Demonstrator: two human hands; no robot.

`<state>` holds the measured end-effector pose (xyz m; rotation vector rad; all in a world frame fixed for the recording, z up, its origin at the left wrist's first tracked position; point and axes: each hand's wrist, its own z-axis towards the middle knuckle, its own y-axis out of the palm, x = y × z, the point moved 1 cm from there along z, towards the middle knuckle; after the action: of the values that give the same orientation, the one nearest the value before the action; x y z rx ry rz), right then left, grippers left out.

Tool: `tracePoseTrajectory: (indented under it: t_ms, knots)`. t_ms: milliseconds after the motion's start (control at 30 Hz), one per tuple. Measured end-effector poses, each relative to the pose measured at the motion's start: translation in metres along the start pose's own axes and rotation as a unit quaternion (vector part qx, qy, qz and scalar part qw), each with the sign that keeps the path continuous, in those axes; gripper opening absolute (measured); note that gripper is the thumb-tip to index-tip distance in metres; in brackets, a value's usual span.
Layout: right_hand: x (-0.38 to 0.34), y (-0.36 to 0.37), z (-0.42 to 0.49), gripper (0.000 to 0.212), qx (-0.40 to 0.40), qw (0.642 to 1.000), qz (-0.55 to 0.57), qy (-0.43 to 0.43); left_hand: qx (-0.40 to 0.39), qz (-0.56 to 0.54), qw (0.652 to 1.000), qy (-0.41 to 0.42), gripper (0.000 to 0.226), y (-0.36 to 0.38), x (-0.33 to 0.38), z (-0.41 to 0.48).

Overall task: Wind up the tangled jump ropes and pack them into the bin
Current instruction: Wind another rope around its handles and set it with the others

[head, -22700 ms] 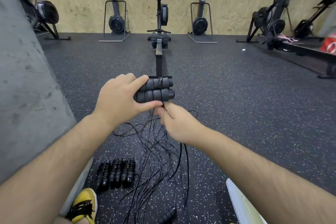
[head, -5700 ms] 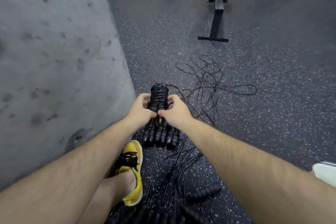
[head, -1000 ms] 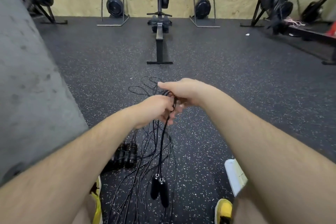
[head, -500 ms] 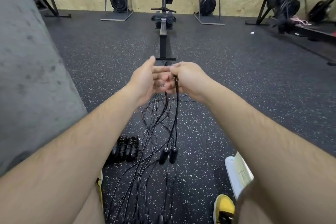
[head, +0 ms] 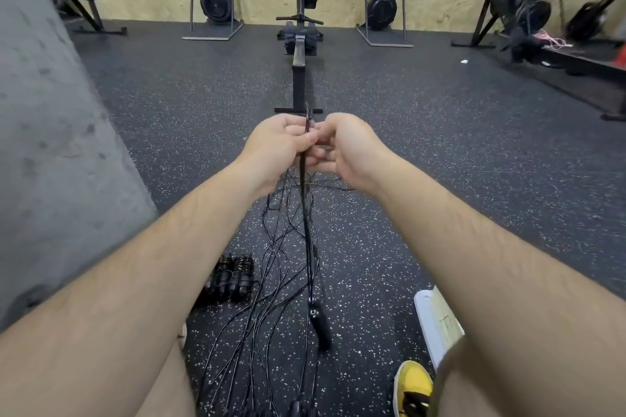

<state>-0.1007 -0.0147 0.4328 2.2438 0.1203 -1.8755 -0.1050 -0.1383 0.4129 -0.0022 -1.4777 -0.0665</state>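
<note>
**Rope pinched between raised hands**

A black jump rope (head: 306,213) is pinched in the curled left hand (head: 277,142). The right hand (head: 349,145) is curled against it, but its grip cannot be told. The handles (head: 318,318) are hung below the hands, over loose ropes (head: 271,281) spread on the speckled floor (head: 440,162). A rowing machine (head: 299,44) is seen beyond.

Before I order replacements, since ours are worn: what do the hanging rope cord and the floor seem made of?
Rope cord: thin, glossy black, likely plastic-coated cable, judging by its light glints. Floor: matte black rubber, seemingly, with pale speckles.
</note>
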Motion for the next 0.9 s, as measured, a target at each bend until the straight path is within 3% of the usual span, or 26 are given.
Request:
tracePoseTrajectory:
  t_ms: [67,167,267,567,700,767,900]
  knots:
    - [-0.003,-0.001,0.003,0.028,0.014,0.999,0.033,-0.011,-0.006,0.015,1.000,0.009,0.013,-0.002,0.000,-0.004]
    - [-0.002,-0.003,0.005,0.016,0.038,0.998,-0.015,-0.047,-0.024,0.026,0.999,0.008,0.017,-0.005,0.002,-0.010]
    - [0.001,-0.007,0.004,0.028,0.044,0.988,-0.110,-0.096,-0.042,0.040,0.998,0.010,0.017,-0.005,0.000,-0.012]
    - [-0.003,-0.012,0.009,0.021,0.092,0.972,-0.160,-0.142,-0.067,0.112,0.991,-0.016,0.007,-0.008,-0.014,-0.013]
    - [-0.006,-0.010,0.006,0.019,0.070,0.980,-0.137,-0.126,-0.023,0.139,0.989,0.032,0.012,-0.012,-0.013,-0.011]
    - [-0.005,-0.009,0.005,0.029,0.066,0.983,-0.148,-0.089,0.007,0.154,0.986,0.058,0.017,-0.015,-0.011,-0.009]
    - [0.009,-0.008,0.002,0.021,-0.036,0.934,-0.350,-0.057,0.048,0.153,0.983,0.085,0.016,-0.019,-0.005,-0.007]
